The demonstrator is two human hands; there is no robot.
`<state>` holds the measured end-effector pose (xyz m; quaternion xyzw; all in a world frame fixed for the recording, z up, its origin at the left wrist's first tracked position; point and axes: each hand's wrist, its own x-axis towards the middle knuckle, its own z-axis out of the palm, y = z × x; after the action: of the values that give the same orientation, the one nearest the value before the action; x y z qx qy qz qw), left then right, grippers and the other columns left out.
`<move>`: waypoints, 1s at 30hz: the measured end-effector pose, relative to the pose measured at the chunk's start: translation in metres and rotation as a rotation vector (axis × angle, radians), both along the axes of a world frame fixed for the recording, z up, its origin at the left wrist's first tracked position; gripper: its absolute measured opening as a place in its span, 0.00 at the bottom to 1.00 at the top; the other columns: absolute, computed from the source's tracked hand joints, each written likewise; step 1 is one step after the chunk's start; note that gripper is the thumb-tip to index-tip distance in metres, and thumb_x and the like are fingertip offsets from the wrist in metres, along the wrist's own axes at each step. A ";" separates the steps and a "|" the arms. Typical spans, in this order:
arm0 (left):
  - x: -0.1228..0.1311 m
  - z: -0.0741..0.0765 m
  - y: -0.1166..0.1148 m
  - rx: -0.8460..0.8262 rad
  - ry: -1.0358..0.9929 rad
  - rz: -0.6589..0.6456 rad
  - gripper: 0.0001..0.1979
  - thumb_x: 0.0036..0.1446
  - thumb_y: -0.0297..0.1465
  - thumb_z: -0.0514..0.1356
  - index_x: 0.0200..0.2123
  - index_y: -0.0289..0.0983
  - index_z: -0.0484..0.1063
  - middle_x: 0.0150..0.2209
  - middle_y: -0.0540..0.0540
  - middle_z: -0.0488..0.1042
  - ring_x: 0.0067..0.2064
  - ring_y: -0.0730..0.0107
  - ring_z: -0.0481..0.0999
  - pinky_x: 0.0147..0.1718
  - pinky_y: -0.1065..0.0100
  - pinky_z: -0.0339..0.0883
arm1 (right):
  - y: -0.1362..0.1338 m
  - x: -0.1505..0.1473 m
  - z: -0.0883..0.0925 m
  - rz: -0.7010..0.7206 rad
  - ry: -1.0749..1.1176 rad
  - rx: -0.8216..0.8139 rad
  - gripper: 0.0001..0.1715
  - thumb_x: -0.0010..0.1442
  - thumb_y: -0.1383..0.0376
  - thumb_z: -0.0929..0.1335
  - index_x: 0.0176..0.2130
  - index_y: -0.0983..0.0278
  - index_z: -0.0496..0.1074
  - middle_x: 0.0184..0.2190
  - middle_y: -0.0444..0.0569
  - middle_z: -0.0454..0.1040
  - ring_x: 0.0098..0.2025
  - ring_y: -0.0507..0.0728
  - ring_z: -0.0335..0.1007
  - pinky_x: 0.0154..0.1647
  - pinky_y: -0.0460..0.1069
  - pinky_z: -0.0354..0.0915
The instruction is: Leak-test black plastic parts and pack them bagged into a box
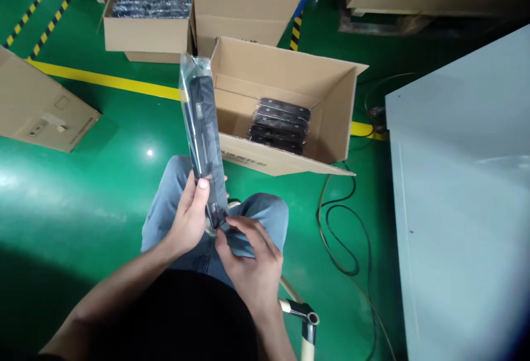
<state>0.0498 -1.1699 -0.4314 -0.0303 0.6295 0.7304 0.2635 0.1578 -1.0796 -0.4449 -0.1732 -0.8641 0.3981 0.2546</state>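
Note:
A long black plastic part (206, 129) in a clear plastic bag (186, 65) stands tilted above my lap. My left hand (192, 217) is closed around its lower half, thumb on the front face. At the bottom end, my right hand (252, 250) pinches the bag's edge between thumb and fingers. Just beyond my knees sits an open cardboard box (285, 154), with several similar bagged black parts (281, 123) lying in a row inside it.
Behind stands another open carton (144, 35) filled with bagged parts. A closed carton (49, 107) is at left. A pale cabinet (459, 184) fills the right side, and loose cables (356, 228) lie on the green floor. A tube frame (306, 317) stands near my right arm.

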 end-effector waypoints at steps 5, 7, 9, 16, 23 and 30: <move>0.002 -0.001 0.001 0.007 -0.003 0.030 0.37 0.61 0.64 0.58 0.56 0.40 0.75 0.55 0.40 0.82 0.44 0.60 0.84 0.37 0.64 0.81 | -0.002 -0.002 -0.007 -0.024 0.023 0.096 0.07 0.64 0.69 0.73 0.43 0.59 0.79 0.37 0.45 0.85 0.38 0.53 0.83 0.45 0.47 0.79; 0.001 -0.002 0.000 0.002 0.001 0.029 0.36 0.61 0.64 0.58 0.55 0.40 0.75 0.56 0.40 0.82 0.45 0.59 0.85 0.37 0.64 0.80 | -0.002 -0.002 -0.008 -0.043 0.019 0.112 0.06 0.64 0.69 0.72 0.42 0.58 0.79 0.36 0.44 0.85 0.36 0.54 0.83 0.43 0.48 0.80; 0.000 -0.002 0.000 -0.009 0.000 0.034 0.35 0.62 0.64 0.57 0.54 0.41 0.75 0.56 0.41 0.82 0.46 0.58 0.85 0.36 0.64 0.80 | -0.002 -0.001 -0.007 -0.054 0.014 0.102 0.07 0.64 0.69 0.72 0.41 0.57 0.79 0.35 0.44 0.85 0.36 0.54 0.83 0.43 0.49 0.81; -0.003 0.001 0.001 0.047 -0.055 0.110 0.32 0.63 0.64 0.57 0.50 0.43 0.78 0.51 0.44 0.84 0.46 0.57 0.85 0.38 0.63 0.80 | 0.002 0.002 -0.004 0.015 0.074 0.005 0.11 0.61 0.69 0.74 0.44 0.57 0.78 0.41 0.47 0.84 0.41 0.55 0.83 0.47 0.51 0.82; 0.001 0.000 0.002 0.068 -0.025 0.113 0.30 0.62 0.62 0.60 0.50 0.44 0.78 0.52 0.46 0.84 0.44 0.60 0.85 0.39 0.63 0.80 | -0.002 0.002 -0.009 -0.012 0.068 0.088 0.10 0.62 0.70 0.73 0.43 0.57 0.78 0.40 0.47 0.84 0.41 0.55 0.83 0.48 0.51 0.82; -0.001 -0.001 0.000 -0.010 0.037 0.074 0.35 0.62 0.64 0.57 0.54 0.41 0.77 0.53 0.41 0.83 0.44 0.57 0.85 0.36 0.63 0.79 | 0.005 0.005 0.000 0.020 0.019 -0.196 0.07 0.63 0.69 0.74 0.40 0.56 0.82 0.38 0.46 0.85 0.38 0.55 0.83 0.44 0.51 0.82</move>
<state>0.0491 -1.1700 -0.4321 -0.0413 0.6364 0.7369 0.2242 0.1630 -1.0745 -0.4448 -0.1850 -0.8202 0.4848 0.2408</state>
